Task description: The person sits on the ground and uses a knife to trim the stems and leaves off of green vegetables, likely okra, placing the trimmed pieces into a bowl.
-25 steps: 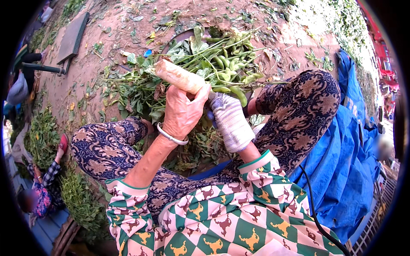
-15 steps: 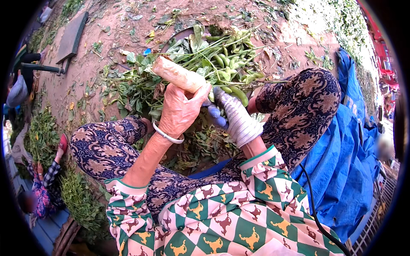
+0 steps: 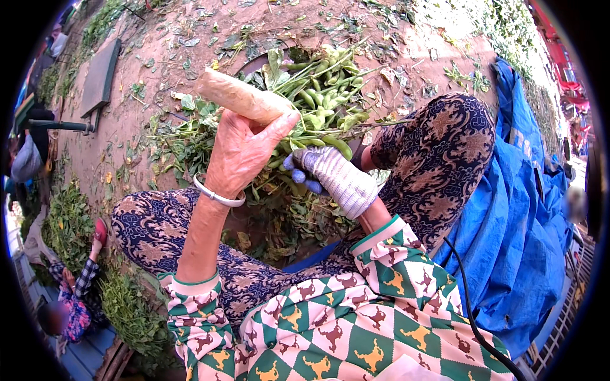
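Note:
In my bare left hand [image 3: 244, 143], which wears a silver-coloured bracelet [image 3: 218, 192], a thick pale cylinder [image 3: 241, 96], wood-like, is gripped and tilts up to the left. My right hand [image 3: 327, 174] wears a whitish knit glove with blue fingertips. Its fingers curl around green bean stalks at the pile's near side; the gripped part is mostly hidden. A plump green pod [image 3: 337, 147] shows just above the glove. Beyond both hands, several green bean pods [image 3: 327, 98] lie with stems and leaves in a round, dark-rimmed container [image 3: 253, 64].
My bent legs in patterned trousers [image 3: 438, 159] flank the pile. A blue tarp [image 3: 499, 235] lies at the right, crossed by a black cable [image 3: 469, 311]. Leafy plants [image 3: 136, 314] are heaped at the left, near another person [image 3: 67, 308]. A dark board [image 3: 101, 77] stands farther off.
My left hand and the pale cylinder have moved left and slightly up. The gloved right hand has shifted a little left and down, with its fingers still curled.

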Tool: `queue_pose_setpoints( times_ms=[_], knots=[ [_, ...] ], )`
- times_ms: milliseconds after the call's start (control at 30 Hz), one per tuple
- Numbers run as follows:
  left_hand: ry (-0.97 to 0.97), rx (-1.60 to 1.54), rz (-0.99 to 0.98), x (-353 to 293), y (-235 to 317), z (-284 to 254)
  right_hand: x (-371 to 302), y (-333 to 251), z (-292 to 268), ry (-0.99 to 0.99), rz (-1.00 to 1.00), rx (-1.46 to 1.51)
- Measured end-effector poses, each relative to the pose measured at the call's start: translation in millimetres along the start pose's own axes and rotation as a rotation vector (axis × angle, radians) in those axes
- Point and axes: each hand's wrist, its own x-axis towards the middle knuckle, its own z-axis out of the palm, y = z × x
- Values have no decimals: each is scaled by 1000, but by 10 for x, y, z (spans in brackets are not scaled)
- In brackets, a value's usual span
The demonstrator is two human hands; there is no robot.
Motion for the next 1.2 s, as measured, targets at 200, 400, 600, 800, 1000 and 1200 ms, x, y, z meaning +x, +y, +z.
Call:
queue_pose_setpoints(
  times_ms=[200,400,600,800,1000,1200],
  knots=[
    [-59,341,22,306,-74,420,-11,8,-48,40,3,-131],
    [38,535,202,337,-239,577,11,144,-122,2,-67,-253],
    [116,174,5,244,-343,456,-354,-165,-67,-195,-78,-205],
    [184,-156,96,141,-184,449,-277,-228,-122,91,-167,169],
    [80,187,487,-67,-123,457,-221,-115,-112,242,-112,179],
    [0,175,376,-233,-74,316,-284,-57,-198,209,-122,-28]
  ],
)
